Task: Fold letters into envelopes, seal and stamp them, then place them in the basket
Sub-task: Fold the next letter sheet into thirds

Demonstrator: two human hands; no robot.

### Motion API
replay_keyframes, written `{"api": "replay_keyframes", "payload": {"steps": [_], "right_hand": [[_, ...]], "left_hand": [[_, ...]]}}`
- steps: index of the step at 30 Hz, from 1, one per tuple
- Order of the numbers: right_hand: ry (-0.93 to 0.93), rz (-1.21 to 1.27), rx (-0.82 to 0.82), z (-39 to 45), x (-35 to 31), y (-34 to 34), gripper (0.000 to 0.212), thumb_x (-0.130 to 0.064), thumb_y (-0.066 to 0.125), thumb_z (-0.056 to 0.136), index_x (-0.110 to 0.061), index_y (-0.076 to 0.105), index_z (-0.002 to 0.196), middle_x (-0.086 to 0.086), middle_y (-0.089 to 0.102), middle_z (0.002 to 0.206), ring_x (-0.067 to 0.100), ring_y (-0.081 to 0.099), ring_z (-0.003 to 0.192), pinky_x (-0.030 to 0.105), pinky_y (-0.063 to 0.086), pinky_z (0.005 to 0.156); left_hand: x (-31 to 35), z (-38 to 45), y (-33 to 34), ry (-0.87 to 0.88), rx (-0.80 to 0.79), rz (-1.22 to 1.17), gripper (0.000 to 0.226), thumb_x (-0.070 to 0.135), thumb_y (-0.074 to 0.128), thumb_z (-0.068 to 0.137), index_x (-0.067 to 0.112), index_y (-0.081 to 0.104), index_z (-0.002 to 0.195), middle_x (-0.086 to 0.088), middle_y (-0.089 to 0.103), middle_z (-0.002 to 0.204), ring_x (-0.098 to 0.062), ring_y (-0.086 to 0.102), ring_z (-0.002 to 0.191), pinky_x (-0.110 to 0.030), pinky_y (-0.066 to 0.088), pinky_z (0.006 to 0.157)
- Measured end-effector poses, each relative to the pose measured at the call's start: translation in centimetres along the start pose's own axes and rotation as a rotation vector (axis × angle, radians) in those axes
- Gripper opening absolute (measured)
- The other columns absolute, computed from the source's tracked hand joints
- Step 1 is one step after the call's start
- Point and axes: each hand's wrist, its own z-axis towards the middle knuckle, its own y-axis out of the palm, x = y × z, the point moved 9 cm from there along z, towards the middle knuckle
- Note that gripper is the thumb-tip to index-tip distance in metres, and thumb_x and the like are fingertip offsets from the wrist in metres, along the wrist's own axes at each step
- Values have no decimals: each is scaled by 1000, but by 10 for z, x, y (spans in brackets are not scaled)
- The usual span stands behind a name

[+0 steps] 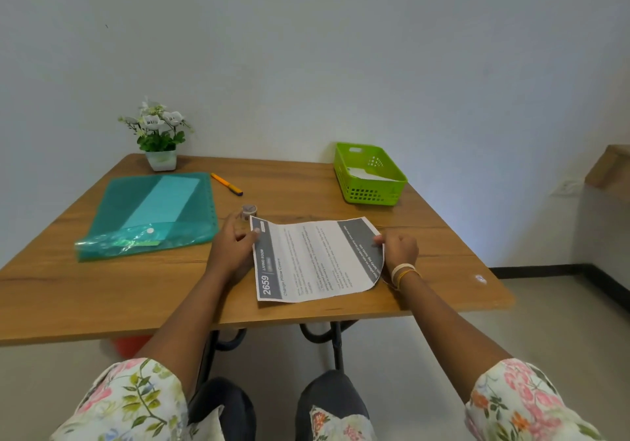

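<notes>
Beyond the letter (315, 259) both hands (231, 249) pinch lie a stamp roll (249, 211), pen (226, 184), folder (150, 214) and basket (370, 174).

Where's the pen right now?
The pen lies on the table's far left half, between the green folder and the small stamp roll.

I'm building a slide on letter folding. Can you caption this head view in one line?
Both hands, left hand and right hand, hold the printed letter by its ends on the wooden table.
</notes>
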Motion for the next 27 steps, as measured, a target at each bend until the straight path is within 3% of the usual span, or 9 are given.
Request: {"api": "replay_keyframes", "payload": {"steps": [4, 7, 9, 11, 13, 16, 19, 22, 27], "right_hand": [[95, 18, -112, 14, 14, 5, 9, -19, 70, 61, -11, 73, 58, 9, 71, 70, 34, 67, 80, 46, 55, 78], [172, -44, -304, 38, 30, 21, 31, -27, 77, 47, -8, 76, 72, 18, 74, 84, 42, 69, 89, 59, 54, 84], [32, -271, -391, 27, 3, 27, 24, -26, 76, 62, -10, 77, 80, 11, 74, 92, 30, 68, 91, 46, 54, 90], [-167, -581, -477, 13, -23, 39, 14, -19, 66, 79, -11, 75, 85, 8, 72, 94, 20, 63, 90, 32, 49, 84], [-277, -912, -530, 6, -31, 54, 15, -19, 57, 84, -11, 70, 82, 11, 69, 91, 22, 60, 85, 29, 47, 77], [-283, -1271, -563, -8, -29, 74, 20, -30, 52, 85, -17, 62, 95, 9, 67, 103, 28, 60, 97, 44, 45, 95], [-435, -1459, -461, -37, -34, 97, 33, -38, 47, 87, -23, 61, 112, 7, 59, 126, 34, 44, 127, 56, 22, 109], [-563, -1413, -450, -81, -30, 129, 52, -44, 39, 93, -18, 45, 137, 11, 36, 150, 34, 15, 145, 61, 3, 114], [-660, -1078, -615, -134, -15, 175, 60, -48, 31, 97, -17, 27, 149, 7, 20, 159, 24, 14, 147, 50, 9, 118]], "left_hand": [[-8, 4, 5, 46, -61, 204, 18, 23, 61, 89, 32, 67, 105, 4, 67, 103, -15, 64, 95, -35, 54, 77], [-8, 5, 9, 97, -86, 389, 20, 26, 65, 85, 30, 72, 103, 5, 68, 112, -8, 58, 95, -31, 49, 80], [-5, 4, 11, 141, -91, 520, 26, 29, 64, 85, 29, 71, 110, 6, 67, 117, -9, 57, 97, -32, 45, 86], [-5, 2, 15, 169, -112, 627, 30, 34, 62, 87, 31, 68, 117, 6, 64, 123, -13, 57, 106, -38, 41, 97], [-6, 1, 19, 178, -139, 693, 34, 37, 59, 89, 33, 63, 123, 7, 62, 128, -15, 56, 113, -42, 35, 100], [-5, -1, 24, 179, -157, 739, 39, 40, 55, 92, 33, 58, 130, 5, 60, 131, -17, 55, 116, -43, 32, 102], [-4, -3, 24, 164, -168, 756, 41, 42, 54, 93, 34, 55, 133, 3, 61, 129, -19, 57, 113, -41, 36, 101], [0, -6, 25, 167, -163, 754, 42, 40, 54, 93, 33, 55, 134, -1, 58, 134, -21, 56, 115, -39, 38, 99], [6, -7, 28, 182, -162, 773, 42, 41, 54, 93, 32, 55, 135, -2, 56, 137, -22, 54, 119, -37, 35, 99]]}}
